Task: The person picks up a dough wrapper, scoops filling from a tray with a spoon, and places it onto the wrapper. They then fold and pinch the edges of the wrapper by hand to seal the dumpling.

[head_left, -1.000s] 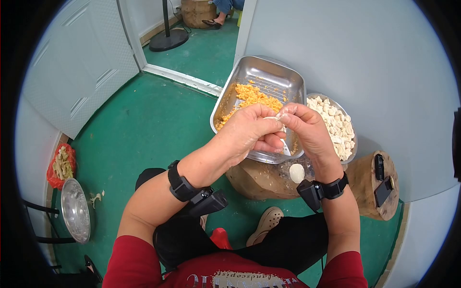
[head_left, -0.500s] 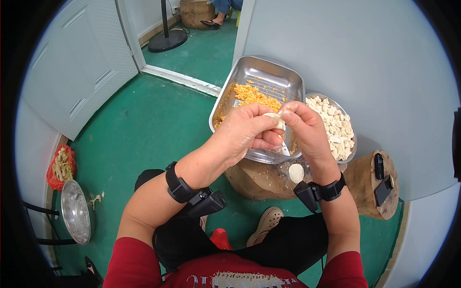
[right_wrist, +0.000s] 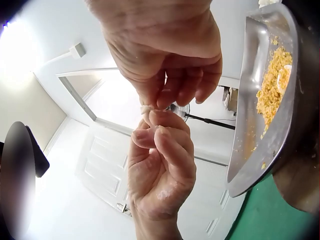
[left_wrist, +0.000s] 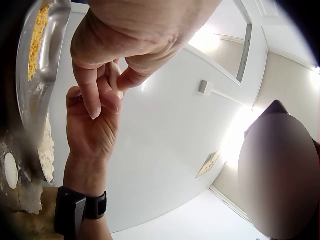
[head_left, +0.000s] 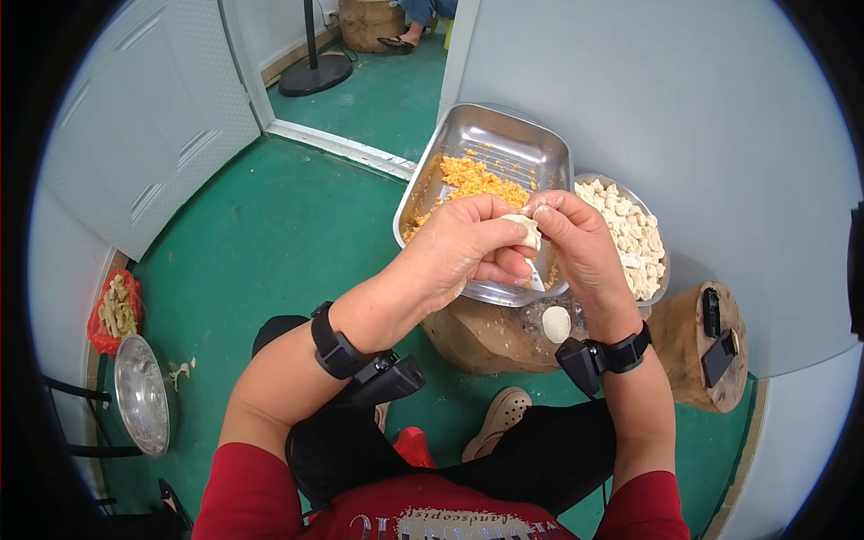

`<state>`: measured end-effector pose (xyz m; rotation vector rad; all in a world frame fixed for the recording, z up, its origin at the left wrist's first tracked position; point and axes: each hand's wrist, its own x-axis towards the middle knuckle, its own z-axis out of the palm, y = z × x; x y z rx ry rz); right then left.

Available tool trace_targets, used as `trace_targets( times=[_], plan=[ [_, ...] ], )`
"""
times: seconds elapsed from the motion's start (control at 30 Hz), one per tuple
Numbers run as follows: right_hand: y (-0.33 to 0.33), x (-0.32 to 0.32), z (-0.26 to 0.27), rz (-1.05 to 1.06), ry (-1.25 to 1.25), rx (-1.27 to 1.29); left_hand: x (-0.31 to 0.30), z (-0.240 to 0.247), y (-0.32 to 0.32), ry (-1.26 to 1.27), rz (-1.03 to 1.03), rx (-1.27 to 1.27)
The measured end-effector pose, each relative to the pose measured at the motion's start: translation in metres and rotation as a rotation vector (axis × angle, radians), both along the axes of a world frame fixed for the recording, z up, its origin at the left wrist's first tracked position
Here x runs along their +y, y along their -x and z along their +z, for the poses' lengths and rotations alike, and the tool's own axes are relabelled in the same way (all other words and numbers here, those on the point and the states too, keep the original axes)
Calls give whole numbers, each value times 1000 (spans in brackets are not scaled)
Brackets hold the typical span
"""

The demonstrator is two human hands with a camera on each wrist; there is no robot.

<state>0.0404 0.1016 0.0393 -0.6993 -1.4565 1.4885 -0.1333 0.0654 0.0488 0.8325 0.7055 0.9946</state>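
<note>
My left hand [head_left: 459, 245] pinches a folded dumpling [head_left: 524, 231] between thumb and fingers. The thumb and index finger of my right hand [head_left: 583, 241] pinch the edge of the same dumpling. Both hands meet above a metal pan [head_left: 432, 144] that holds orange-yellow filling [head_left: 481, 183]. In the left wrist view a pale side of the dumpling [left_wrist: 115, 79] shows between the fingers. The right wrist view shows only a small bit of dough [right_wrist: 146, 109] at the fingertips. A round dough wrapper [head_left: 556, 324] lies on the wooden stump [head_left: 477, 337] below my right hand.
A bowl of finished dumplings [head_left: 625, 238] stands right of the pan. A white utensil [head_left: 537, 277] lies in the pan. Another stump [head_left: 688, 360] on the right carries black devices. Far left are a metal basin [head_left: 142, 396] and a red bag [head_left: 115, 313].
The dumpling shows more between the fingers than a second ago, and my right fingertips have shifted slightly along its edge. Pan, bowl and wrapper stay in place.
</note>
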Motion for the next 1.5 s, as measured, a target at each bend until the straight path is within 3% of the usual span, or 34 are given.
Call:
trace_targets(
  times=[0.77, 1.5],
  plan=[
    [-3, -3, 14, 39, 18, -183, -1, -1, -2, -44, 59, 92],
    [-4, 1, 6, -28, -105, -134, -3, 3, -2, -15, 27, 43]
  ],
)
